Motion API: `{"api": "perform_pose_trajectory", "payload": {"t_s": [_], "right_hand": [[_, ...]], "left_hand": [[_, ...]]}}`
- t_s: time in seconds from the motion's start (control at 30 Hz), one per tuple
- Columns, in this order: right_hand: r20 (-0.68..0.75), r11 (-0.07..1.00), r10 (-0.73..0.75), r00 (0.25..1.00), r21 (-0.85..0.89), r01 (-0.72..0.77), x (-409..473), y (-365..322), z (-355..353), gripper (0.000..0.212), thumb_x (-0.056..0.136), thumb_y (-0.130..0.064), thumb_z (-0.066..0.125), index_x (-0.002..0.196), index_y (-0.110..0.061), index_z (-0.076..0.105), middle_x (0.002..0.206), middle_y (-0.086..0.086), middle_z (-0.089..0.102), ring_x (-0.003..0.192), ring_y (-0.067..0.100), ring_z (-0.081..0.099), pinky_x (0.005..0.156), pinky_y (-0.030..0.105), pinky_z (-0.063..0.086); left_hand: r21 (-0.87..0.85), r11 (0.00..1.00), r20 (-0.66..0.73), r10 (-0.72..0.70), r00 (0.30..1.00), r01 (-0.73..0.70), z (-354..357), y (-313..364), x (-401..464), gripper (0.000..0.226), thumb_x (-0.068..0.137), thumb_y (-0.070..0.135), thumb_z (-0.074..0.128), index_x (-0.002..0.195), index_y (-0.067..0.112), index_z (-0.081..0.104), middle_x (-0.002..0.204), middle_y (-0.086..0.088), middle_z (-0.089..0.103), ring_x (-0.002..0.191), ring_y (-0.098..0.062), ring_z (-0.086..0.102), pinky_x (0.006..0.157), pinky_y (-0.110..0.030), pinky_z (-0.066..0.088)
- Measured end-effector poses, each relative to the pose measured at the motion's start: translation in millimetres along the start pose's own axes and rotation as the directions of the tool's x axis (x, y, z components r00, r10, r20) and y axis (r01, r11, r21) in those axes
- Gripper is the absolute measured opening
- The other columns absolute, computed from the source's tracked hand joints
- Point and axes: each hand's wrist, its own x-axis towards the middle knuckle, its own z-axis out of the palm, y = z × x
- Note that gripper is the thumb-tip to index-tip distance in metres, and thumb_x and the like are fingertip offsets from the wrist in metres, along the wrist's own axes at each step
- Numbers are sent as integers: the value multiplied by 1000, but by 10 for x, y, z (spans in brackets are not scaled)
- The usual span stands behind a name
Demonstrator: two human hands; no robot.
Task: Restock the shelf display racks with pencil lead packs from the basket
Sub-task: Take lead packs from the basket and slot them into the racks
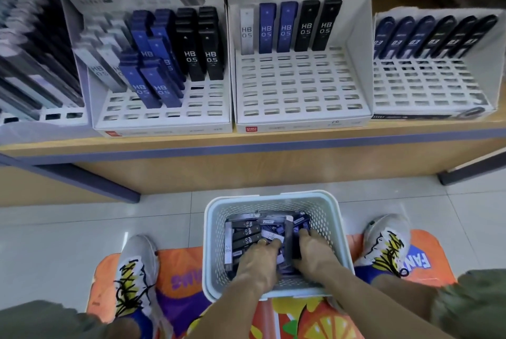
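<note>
A pale perforated basket sits on the floor between my feet, holding several black, blue and white pencil lead packs. Both hands are down inside it. My left hand rests on the pile, fingers curled among the packs. My right hand grips a dark lead pack near the basket's right side. On the shelf above, the middle display rack holds one back row of packs. The rack to its left holds several rows.
A third rack of 0.3 packs stands at the right, and a blurred rack at far left. The wooden shelf edge runs above the basket. My shoes stand on an orange mat on white tiles.
</note>
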Motion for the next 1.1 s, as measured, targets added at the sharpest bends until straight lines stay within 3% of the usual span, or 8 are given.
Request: {"api": "perform_pose_trajectory", "payload": {"t_s": [0.2,0.4,0.5,0.63,0.8,0.9,1.0,1.1], "right_hand": [[-1,980,110,994,169,-108,109,-77,-34,74,91,-64,58,134,-6,46,134,18,51,122,33,55,98,34,45],[29,978,199,980,64,-200,142,-140,70,55,98,-13,56,144,2,30,142,22,42,126,29,54,101,29,44],[52,977,199,979,69,-202,121,-81,105,39,99,-9,51,136,0,41,138,19,50,124,27,57,97,27,46],[104,965,177,979,179,-193,93,-99,101,48,100,-7,47,145,2,32,141,19,51,127,30,55,101,30,46],[115,909,170,979,365,-201,60,-171,-14,26,102,-13,44,126,-5,47,120,13,66,105,27,64,86,33,50],[76,847,182,980,494,-196,17,-210,3,14,101,-17,46,112,-10,52,104,8,68,92,26,66,79,31,52],[61,714,107,992,690,-119,-83,-303,-8,12,100,-14,49,106,-14,59,96,5,70,88,22,69,81,36,58],[48,650,-30,998,760,-17,-259,-464,-137,33,100,-4,47,117,-27,62,99,-7,68,87,8,64,76,18,52]], "left_hand": [[-71,997,-39,-6,999,4,20,-18,28,47,90,15,70,132,21,50,125,-7,59,117,-26,57,99,-36,48],[-145,989,-50,-44,998,36,65,-55,-2,27,96,8,56,122,17,59,123,-5,61,111,-22,61,97,-31,49],[-301,950,-81,-108,991,79,3,-92,-42,32,105,20,50,136,18,47,113,-3,64,94,-16,62,83,-27,52],[-515,843,-26,-196,980,155,-90,-42,-81,38,110,28,36,145,16,30,97,4,64,78,-8,61,61,-20,46],[-747,637,-5,-292,956,190,-126,47,-20,31,111,30,29,138,16,32,99,-3,66,75,-12,59,61,-25,46],[-888,396,65,-396,916,235,-131,86,67,35,109,39,34,129,12,40,104,-11,68,84,-27,65,80,-46,55],[-969,45,200,-429,881,242,-250,122,34,61,90,60,66,126,13,52,115,-15,70,100,-32,69,82,-41,55],[-966,-176,242,-344,908,190,-373,159,-122,76,52,51,99,105,4,71,94,-15,77,87,-31,74,74,-35,56]]}}
